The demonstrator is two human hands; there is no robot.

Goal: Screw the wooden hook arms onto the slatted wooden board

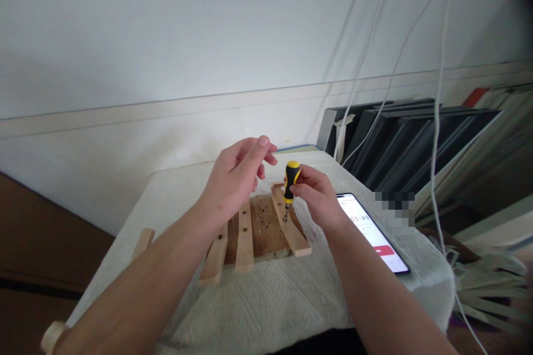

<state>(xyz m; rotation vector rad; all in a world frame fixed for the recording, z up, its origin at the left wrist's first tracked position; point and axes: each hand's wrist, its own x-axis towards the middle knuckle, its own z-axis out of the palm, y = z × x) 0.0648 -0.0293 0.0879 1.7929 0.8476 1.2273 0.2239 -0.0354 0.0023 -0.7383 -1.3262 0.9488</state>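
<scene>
My right hand (316, 194) grips a stubby yellow-and-black screwdriver (291, 180) by its handle. The driver stands nearly upright, its tip at a screw in the right-hand pale wooden slat (296, 236). That slat lies across a brown wooden board (266, 233) dotted with dark holes. Two more slats cross the board at the left: a middle slat (245, 247) and a left slat (214, 263), both with visible screws. Above the board's left part hovers my left hand (239, 169), empty, with loosely bent fingers apart and thumb extended; my left forearm hides some of the left slat.
A phone (377, 238) with a lit timer lies right of my right forearm on the cloth-covered table (266, 305). Another wooden piece (144, 241) is at the left edge. White cables (437, 111) hang at the right, before dark panels (416, 138). A wall (187, 39) stands behind.
</scene>
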